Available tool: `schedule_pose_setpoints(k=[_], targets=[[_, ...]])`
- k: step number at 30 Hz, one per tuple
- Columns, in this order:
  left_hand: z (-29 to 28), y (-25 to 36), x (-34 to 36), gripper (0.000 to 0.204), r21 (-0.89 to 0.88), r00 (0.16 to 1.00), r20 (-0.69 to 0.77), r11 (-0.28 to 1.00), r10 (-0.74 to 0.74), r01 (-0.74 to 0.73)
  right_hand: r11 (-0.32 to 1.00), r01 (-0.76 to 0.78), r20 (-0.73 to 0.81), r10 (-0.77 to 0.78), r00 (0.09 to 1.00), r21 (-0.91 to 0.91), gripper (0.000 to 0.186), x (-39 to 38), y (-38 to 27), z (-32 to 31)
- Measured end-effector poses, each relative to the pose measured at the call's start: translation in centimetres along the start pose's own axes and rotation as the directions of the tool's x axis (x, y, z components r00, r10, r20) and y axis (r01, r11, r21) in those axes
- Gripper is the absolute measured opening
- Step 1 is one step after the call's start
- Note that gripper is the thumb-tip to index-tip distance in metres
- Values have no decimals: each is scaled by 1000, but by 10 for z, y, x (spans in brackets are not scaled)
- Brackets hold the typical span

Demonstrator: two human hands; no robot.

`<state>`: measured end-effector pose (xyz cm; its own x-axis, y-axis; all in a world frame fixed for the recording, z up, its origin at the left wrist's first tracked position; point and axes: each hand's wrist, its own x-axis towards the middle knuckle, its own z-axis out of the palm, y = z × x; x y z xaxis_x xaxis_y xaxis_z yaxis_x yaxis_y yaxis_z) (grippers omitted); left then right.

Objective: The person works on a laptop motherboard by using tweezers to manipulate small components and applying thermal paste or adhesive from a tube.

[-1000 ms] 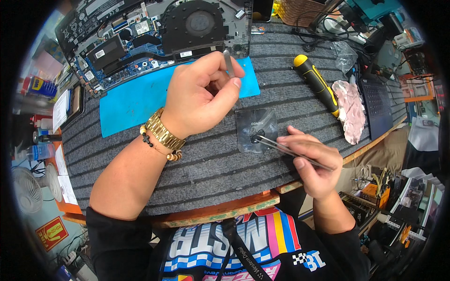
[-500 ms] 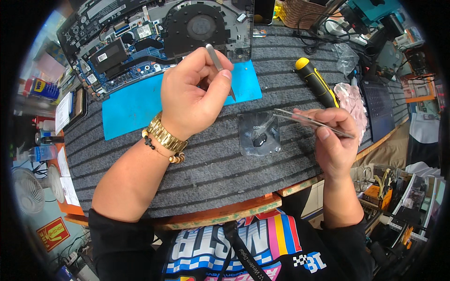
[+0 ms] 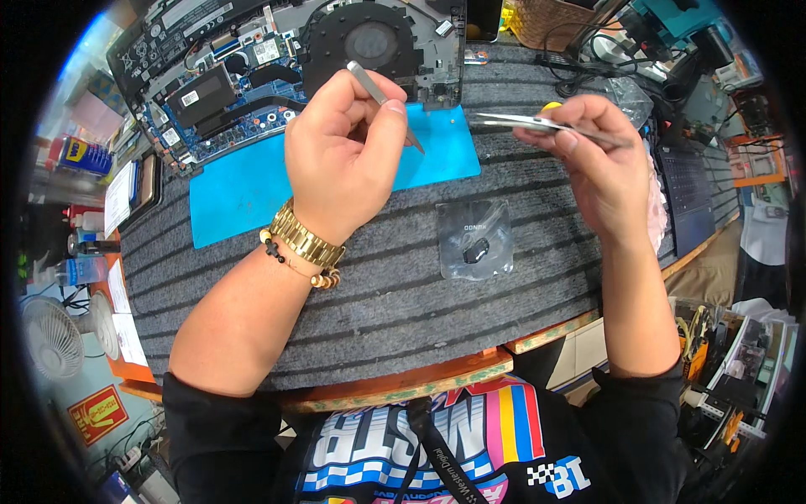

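My left hand [image 3: 344, 151] is closed round a slim silver pointed tool [image 3: 367, 82]; its flat end sticks up past my fingers and its dark tip points down over the blue mat [image 3: 243, 206]. Whether it has one blade or two I cannot tell. Pinched in my right hand [image 3: 600, 160] is a pair of metal tweezers [image 3: 504, 121], with both prongs pointing left above the bench. Nothing shows between the prongs. Below and between my hands lies a small clear plastic bag [image 3: 453, 260] with a black piece [image 3: 476, 250] at it.
An opened laptop [image 3: 252, 92] with bared board and fan [image 3: 369, 42] lies at the far left, partly beside the blue mat. Striped grey cloth [image 3: 378, 311] covers the bench. A dark keyboard [image 3: 688, 185] and a crumpled clear bag [image 3: 625, 101] are on the right.
My right hand has moved up and away from the plastic bag with the tweezers, now covering most of the yellow-and-black screwdriver. My left hand stays nearly in place.
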<state>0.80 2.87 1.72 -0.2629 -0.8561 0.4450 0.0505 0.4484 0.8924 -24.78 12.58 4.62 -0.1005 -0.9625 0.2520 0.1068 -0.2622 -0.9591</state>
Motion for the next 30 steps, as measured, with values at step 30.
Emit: schedule_pose_setpoints(k=[30], targets=[[8, -4, 4, 5, -46, 993, 45, 993, -108, 110, 994, -54, -100, 45, 994, -97, 22, 38, 32, 9]])
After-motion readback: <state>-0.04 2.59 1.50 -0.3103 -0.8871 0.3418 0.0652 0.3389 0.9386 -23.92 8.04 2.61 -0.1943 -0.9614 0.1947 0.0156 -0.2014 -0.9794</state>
